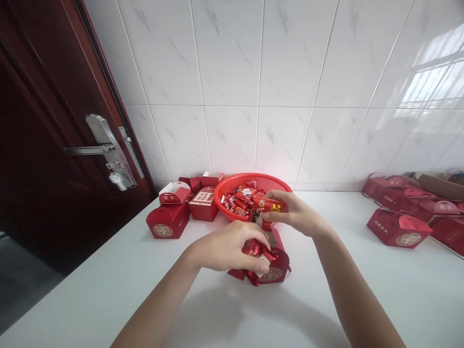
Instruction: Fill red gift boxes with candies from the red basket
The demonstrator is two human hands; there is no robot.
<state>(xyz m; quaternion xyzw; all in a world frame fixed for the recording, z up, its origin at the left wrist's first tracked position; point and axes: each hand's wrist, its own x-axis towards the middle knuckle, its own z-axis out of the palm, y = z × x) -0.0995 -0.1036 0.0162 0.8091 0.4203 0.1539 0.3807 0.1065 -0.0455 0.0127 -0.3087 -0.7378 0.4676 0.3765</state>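
— Starting with the head view, what is held by the left hand (232, 241)?

— Some sweets in shiny red wrappers (253, 247) are clasped there, the fingers curled over them and the thumb laid along the near side

— And where are those sweets held?

— Just above a red box (278, 263), by whose front a round gold emblem is borne; whether the box is touched by the fingers cannot be told, since part of it is hidden

— How far apart are the fingers of the right hand (295, 212) kept?

— Only by the width of a red packet (264, 205) with yellow print, which is pinched between thumb and fingertips at the near side of the red basket (253, 175)

— What is contained in the basket?

— A heap of wrapped sweets (239, 205); the basket is set near the tiled wall (232, 63)

— And what is seen around it?

— Several red boxes (165, 222) are grouped on the left of the white table (119, 290), and others (397, 228) are clustered on the right. Past the left edge, a dark red door (36, 96) is fitted with 1 metal handle (90, 150), below which keys (117, 180) are hung
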